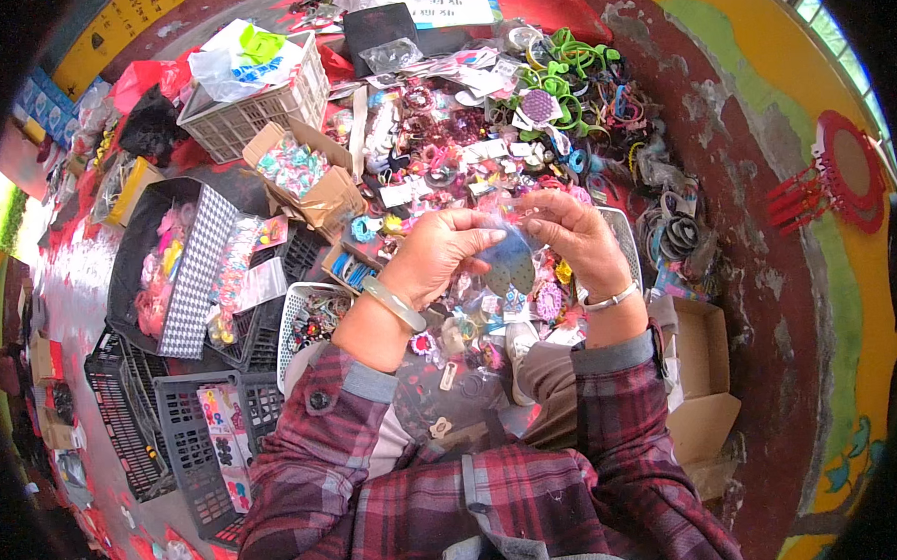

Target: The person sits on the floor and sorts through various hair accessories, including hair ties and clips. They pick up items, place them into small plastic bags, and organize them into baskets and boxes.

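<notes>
My 2 hands, left hand (437, 255) and right hand (575, 236), pinch a small clear bag (511, 260) holding a dark flat piece, above my lap. Judged: bagging under way; the heap of hair trinkets (482, 138) remains unsorted.

A clear, glossy plastic packet (508, 249) with a dark blue, matt-looking piece inside is pinched between the left hand (435, 253) and right hand (573, 237), whose wrists carry a smooth pale-green stone-like bangle (393, 303) and a thin shiny metal bracelet (610, 298). Soft plaid woven-cloth sleeves (307, 466) contrast with the dull brown cardboard box (309, 171), white hard-plastic lattice crate (251, 113) and rough, flaking painted wall (766, 226).
</notes>
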`<state>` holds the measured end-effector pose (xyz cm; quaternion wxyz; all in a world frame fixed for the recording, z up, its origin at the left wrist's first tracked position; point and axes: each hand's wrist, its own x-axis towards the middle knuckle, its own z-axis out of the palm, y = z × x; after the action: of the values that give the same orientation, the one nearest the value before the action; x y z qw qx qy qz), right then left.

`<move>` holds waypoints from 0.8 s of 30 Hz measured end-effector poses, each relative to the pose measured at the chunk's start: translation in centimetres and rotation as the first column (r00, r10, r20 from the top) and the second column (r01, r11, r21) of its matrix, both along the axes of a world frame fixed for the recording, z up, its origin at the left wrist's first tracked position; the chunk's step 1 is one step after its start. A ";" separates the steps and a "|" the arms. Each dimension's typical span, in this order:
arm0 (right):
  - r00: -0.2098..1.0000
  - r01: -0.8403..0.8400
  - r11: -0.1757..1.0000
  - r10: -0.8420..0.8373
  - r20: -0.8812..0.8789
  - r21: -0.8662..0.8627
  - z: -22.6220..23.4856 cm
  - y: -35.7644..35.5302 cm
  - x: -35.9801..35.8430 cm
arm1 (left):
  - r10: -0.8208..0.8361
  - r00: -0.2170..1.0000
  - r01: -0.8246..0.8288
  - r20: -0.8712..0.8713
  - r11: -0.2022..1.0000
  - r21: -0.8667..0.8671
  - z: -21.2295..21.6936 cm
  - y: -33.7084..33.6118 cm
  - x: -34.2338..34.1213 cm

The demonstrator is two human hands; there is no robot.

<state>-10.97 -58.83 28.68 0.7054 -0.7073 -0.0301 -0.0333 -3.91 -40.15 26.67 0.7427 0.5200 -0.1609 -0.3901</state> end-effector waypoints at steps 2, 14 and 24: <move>0.996 0.084 0.986 -0.079 -0.041 0.143 -0.2 0.8 0.2 | 0.120 0.990 -0.123 -0.073 0.992 -0.040 -0.3 -0.3 -0.2; 0.942 0.307 0.929 -0.266 -0.206 0.207 -1.6 1.0 0.6 | 0.226 0.973 -0.228 -0.037 0.970 -0.078 -0.4 -0.5 -0.2; 0.946 0.302 0.906 -0.248 -0.208 0.297 -1.2 0.8 0.4 | 0.280 0.958 -0.286 -0.060 0.950 -0.128 0.0 -0.4 -0.2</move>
<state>-10.54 -58.01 27.53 0.8004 -0.5789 0.1347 -0.0783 -4.08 -40.56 26.70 0.8277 0.4778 -0.0955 -0.2783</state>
